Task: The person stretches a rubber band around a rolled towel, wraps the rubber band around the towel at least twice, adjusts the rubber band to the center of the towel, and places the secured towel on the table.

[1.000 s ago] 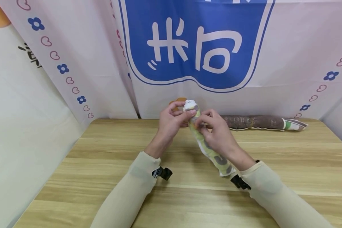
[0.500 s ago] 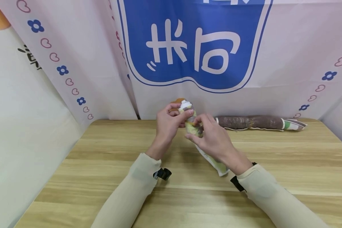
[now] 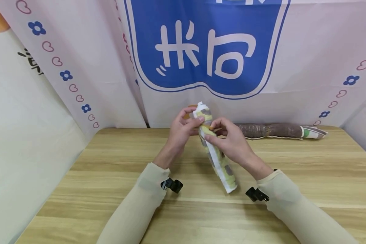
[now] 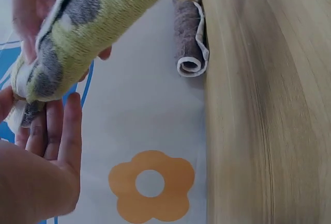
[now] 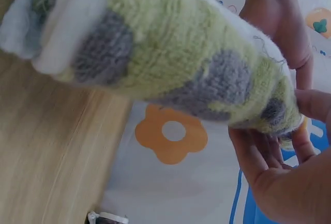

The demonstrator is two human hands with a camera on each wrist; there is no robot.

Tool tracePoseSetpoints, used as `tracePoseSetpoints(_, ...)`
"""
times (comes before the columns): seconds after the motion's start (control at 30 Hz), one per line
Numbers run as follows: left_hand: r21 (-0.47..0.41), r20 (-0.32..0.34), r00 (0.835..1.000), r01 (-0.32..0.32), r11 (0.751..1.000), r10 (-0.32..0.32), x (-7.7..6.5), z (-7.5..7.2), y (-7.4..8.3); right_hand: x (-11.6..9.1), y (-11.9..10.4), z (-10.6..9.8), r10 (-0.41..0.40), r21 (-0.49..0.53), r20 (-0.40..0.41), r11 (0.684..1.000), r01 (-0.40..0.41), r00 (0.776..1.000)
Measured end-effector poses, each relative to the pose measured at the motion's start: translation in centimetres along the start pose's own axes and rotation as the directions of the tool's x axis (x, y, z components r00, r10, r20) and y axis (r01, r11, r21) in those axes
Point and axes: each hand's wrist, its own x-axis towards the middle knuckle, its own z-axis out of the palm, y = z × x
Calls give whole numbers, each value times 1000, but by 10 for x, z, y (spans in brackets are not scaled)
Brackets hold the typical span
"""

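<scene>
A rolled towel [image 3: 217, 159], yellow-green with grey spots and a white edge, is held up slanting above the table. Near its upper end my left hand [image 3: 179, 134] grips it between thumb and fingers. Just below, my right hand [image 3: 233, 140] pinches the roll, thumb on the near side and fingers on the far side. A thin orange band [image 3: 207, 126] lies around the towel between the two hands, at the right fingertips. The left wrist view shows the towel [image 4: 103, 22] narrowed near its end. Its thick loose end [image 5: 67, 27] fills the upper left of the right wrist view.
A brown rolled towel [image 3: 280, 130], tied at its middle, lies along the back edge of the wooden table [image 3: 109, 189]. A printed cloth [image 3: 308, 67] hangs behind the table. Small black cameras [image 3: 174, 185] sit at both wrists.
The right hand slid down around the towel and back to pinch it near the band. The towel has turned so its white edge faces me, and its lower end has swung left.
</scene>
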Motion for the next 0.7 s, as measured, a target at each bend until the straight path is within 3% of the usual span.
tracePoseSetpoints(0.13,16,-32,999,0,1000,0,0,0,0,-1,0,4,-133,-86,-42,988,129,990)
tracePoseSetpoints(0.27,58,-50,999,-10,998,13,-2,2,1,-2,3,8,-278,-173,-83,950,261,957)
tracePoseSetpoints(0.4,83,-68,997,-18,996,24,-5,3,2,-2,7,10,-358,-226,-88,916,332,930)
tracePoseSetpoints(0.57,107,-112,993,-32,994,44,-7,5,3,-3,9,11,-377,-355,-93,877,323,922)
tracePoseSetpoints(0.7,127,-164,983,-56,990,77,-7,6,5,-6,5,12,-322,-443,-77,859,257,944)
